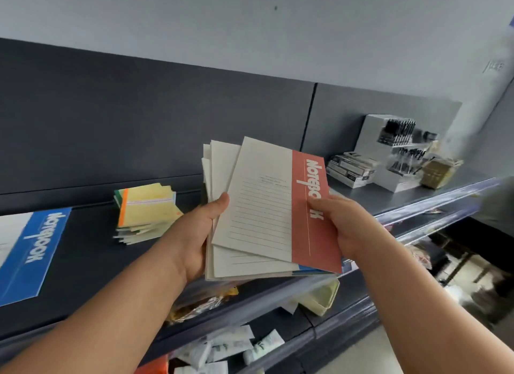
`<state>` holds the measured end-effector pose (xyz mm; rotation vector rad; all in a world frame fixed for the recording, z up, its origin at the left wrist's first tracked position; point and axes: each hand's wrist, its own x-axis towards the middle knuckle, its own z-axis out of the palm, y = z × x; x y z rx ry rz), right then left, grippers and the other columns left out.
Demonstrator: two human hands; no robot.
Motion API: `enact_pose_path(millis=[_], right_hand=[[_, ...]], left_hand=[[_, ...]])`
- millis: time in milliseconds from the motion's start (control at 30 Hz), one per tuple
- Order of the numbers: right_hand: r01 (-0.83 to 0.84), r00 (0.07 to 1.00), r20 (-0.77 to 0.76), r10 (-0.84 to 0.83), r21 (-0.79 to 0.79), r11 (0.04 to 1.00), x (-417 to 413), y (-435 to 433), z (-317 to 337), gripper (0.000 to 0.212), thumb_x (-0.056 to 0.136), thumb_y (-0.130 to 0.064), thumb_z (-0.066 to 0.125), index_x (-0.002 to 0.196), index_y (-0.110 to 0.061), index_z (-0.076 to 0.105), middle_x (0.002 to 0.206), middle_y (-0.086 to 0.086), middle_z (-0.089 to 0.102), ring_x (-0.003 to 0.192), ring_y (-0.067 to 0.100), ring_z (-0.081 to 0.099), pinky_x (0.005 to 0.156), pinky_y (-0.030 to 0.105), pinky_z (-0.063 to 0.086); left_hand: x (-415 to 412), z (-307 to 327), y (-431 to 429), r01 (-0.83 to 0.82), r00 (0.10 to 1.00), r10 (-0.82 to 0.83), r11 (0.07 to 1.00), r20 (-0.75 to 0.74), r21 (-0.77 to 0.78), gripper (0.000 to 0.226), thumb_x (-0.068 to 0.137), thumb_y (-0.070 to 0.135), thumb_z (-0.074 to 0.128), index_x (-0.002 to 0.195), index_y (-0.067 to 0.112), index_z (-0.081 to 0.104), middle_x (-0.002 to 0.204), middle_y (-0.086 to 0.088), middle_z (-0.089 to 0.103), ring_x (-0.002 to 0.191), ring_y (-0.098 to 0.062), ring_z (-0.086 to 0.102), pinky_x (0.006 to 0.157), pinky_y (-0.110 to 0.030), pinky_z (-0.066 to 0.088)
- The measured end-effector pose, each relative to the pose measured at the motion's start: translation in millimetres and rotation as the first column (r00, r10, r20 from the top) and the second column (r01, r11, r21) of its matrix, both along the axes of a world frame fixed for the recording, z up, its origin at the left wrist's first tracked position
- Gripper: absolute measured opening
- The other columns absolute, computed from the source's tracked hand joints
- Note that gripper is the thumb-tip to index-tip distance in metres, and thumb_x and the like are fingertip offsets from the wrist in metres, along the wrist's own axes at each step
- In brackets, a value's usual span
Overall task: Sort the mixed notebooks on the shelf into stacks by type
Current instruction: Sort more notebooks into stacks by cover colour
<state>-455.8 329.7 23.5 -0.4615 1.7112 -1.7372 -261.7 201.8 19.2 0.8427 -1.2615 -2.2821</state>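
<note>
While two hands [199,231] [346,229] grip, one stack [258,206] fans.

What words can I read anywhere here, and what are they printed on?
"Notebook": red notebook, one letter behind the right hand's thumb.
"Notebook": blue notebook lying on the shelf.
Fine print on the red notebook and labels on the boxes: too small to read.

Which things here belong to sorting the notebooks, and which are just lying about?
Part of the job: red-and-cream paper notebook pinched by right hand; cream notebook stack gripped by left hand; flat blue-and-white notebook; small yellow-green pad pile.
Lying about: white pen display rack; stacked grey pen boxes; brown cardboard box.
</note>
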Motion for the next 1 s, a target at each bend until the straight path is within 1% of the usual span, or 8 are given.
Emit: enact_pose_path(millis=[100, 200, 400, 533, 600, 700, 833, 1000], right_hand=[[-0.013, 0.999, 0.049, 0.014, -0.025, 1.0, -30, 22, 1, 0.026, 0.091, -0.017, 0.066, 0.116, -0.01, 0.062, 0.102, 0.017, 0.075, 0.086, 0.033, 0.072, 0.076, 0.049, 0.058], [-0.014, 0.998, 0.067, 0.017, -0.044, 0.999, -59, 32, -5, 0.027, 0.091, -0.016, 0.067, 0.117, -0.01, 0.063, 0.103, 0.015, 0.076, 0.092, 0.033, 0.072, 0.078, 0.048, 0.059], [0.016, 1.0, 0.025, -0.015, -0.037, 0.999, -115, 23, -14, 0.013, 0.093, -0.017, 0.065, 0.105, -0.011, 0.064, 0.09, 0.011, 0.077, 0.077, 0.027, 0.073, 0.068, 0.044, 0.06], [0.027, 1.0, 0.008, -0.027, -0.016, 1.0, -126, 17, -15, 0.022, 0.091, -0.018, 0.068, 0.111, -0.009, 0.063, 0.095, 0.012, 0.077, 0.084, 0.03, 0.074, 0.076, 0.049, 0.06], [0.073, 0.996, -0.049, -0.071, 0.04, 0.997, -211, -8, -15, 0.023, 0.091, -0.019, 0.068, 0.112, -0.01, 0.063, 0.097, 0.011, 0.077, 0.088, 0.03, 0.074, 0.078, 0.048, 0.06], [0.043, 0.996, -0.075, -0.041, 0.025, 0.999, -224, -7, 1, 0.014, 0.095, -0.019, 0.063, 0.107, -0.011, 0.064, 0.087, 0.009, 0.077, 0.076, 0.026, 0.074, 0.073, 0.046, 0.061], [0.044, 0.999, -0.028, -0.044, -0.003, 0.999, -258, -18, 5, 0.01, 0.098, -0.021, 0.058, 0.096, -0.015, 0.065, 0.075, 0.006, 0.076, 0.061, 0.022, 0.071, 0.065, 0.044, 0.061], [-0.044, 0.998, 0.046, 0.048, -0.086, 0.995, -317, -43, 4, 0.013, 0.099, -0.022, 0.057, 0.105, -0.015, 0.066, 0.092, 0.009, 0.077, 0.07, 0.024, 0.073, 0.06, 0.042, 0.061]], left_hand=[[-34, 6, 19, 0.009, 1.0, -0.009, 1.0, -0.002, 0.005, 0.038, 0.095, 0.041, 0.053, 0.114, 0.012, 0.069, 0.105, -0.017, 0.074, 0.1, -0.037, 0.069, 0.086, -0.051, 0.052], [-65, 6, 23, 0.013, 1.0, -0.013, 1.0, 0.005, -0.003, 0.04, 0.095, 0.043, 0.052, 0.114, 0.013, 0.069, 0.104, -0.016, 0.074, 0.096, -0.037, 0.07, 0.083, -0.051, 0.053], [-123, 0, 8, 0.048, 0.999, -0.047, 0.998, 0.02, -0.046, 0.041, 0.093, 0.046, 0.054, 0.111, 0.014, 0.072, 0.103, -0.016, 0.075, 0.087, -0.035, 0.073, 0.078, -0.048, 0.054], [-135, -2, -2, 0.042, 0.999, -0.042, 0.999, -0.001, -0.021, 0.04, 0.093, 0.043, 0.054, 0.114, 0.014, 0.071, 0.105, -0.015, 0.074, 0.093, -0.035, 0.071, 0.08, -0.047, 0.054], [-221, -6, -34, 0.094, 0.994, -0.093, 0.995, 0.06, -0.027, 0.04, 0.093, 0.044, 0.055, 0.117, 0.016, 0.071, 0.107, -0.015, 0.074, 0.096, -0.037, 0.071, 0.08, -0.048, 0.055], [-231, 1, -44, 0.094, 0.995, -0.093, 0.995, 0.029, -0.028, 0.042, 0.09, 0.044, 0.057, 0.118, 0.015, 0.069, 0.109, -0.015, 0.073, 0.1, -0.038, 0.069, 0.082, -0.052, 0.054], [-248, 0, -60, 0.057, 0.997, -0.055, 0.998, 0.051, -0.03, 0.043, 0.085, 0.044, 0.06, 0.117, 0.017, 0.069, 0.109, -0.015, 0.073, 0.103, -0.039, 0.067, 0.087, -0.057, 0.051], [-271, 2, -61, -0.07, 0.994, 0.076, 0.994, 0.074, -0.083, 0.052, 0.077, 0.044, 0.062, 0.119, 0.015, 0.068, 0.111, -0.017, 0.072, 0.105, -0.041, 0.066, 0.087, -0.056, 0.051]])
